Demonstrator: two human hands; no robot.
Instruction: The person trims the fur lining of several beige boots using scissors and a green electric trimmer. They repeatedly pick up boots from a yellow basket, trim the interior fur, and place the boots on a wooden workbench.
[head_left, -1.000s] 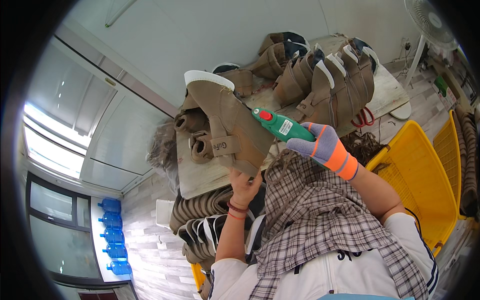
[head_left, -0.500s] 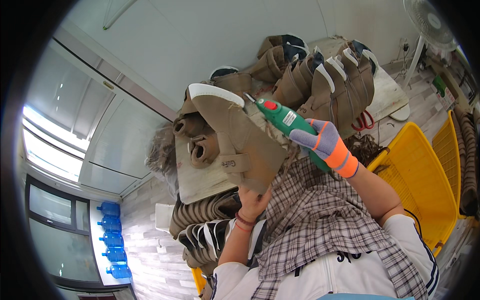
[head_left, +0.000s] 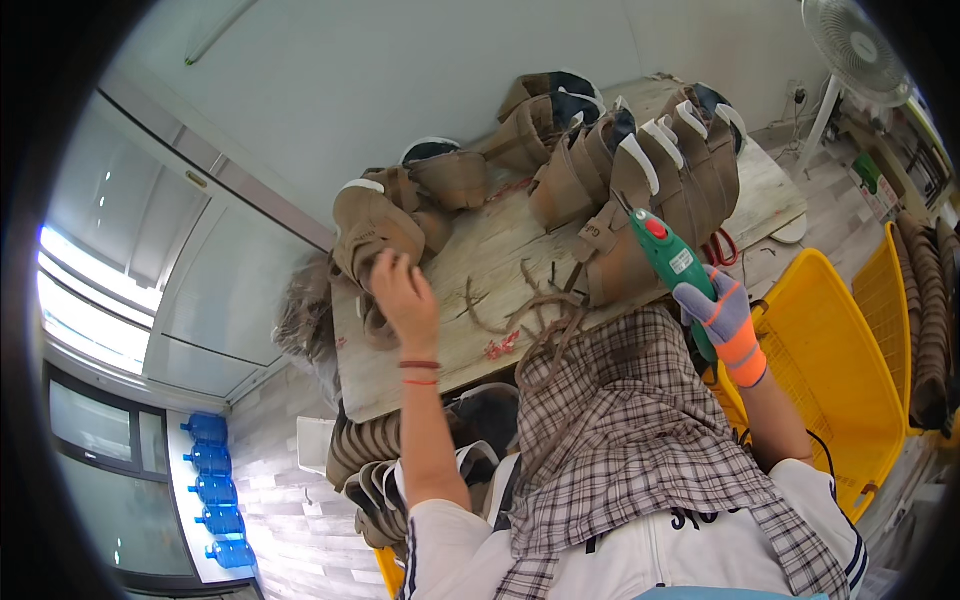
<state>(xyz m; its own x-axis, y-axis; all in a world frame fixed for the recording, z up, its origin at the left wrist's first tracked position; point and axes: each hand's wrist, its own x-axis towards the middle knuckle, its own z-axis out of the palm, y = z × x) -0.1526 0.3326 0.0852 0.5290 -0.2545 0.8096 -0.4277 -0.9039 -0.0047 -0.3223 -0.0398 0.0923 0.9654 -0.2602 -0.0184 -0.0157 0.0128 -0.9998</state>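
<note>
My bare left hand (head_left: 402, 305) is over the left part of the work table, its fingers stretched out. Its fingertips overlap the lower end of a brown fabric piece (head_left: 372, 228) with a white edge, which looks like a shoe upper; whether they touch it I cannot tell. In my gloved right hand (head_left: 722, 318) is a green handheld power tool (head_left: 668, 252) with a red button and a thin tip. That tip points up and left, in front of more brown uppers (head_left: 690, 170) standing in a row.
Brown trimmed strips (head_left: 548, 305) lie on the pale table (head_left: 480, 240) and over my checked apron. Red-handled scissors (head_left: 722, 247) rest at its right side. A yellow basket (head_left: 825, 360) stands at the right, a fan (head_left: 855, 45) behind. Stacked uppers (head_left: 375, 440) sit below the table's left front.
My left hand has let go of the large upper, which it held up before, and moved left to the pieces there. My right hand has drawn the tool to the right.
</note>
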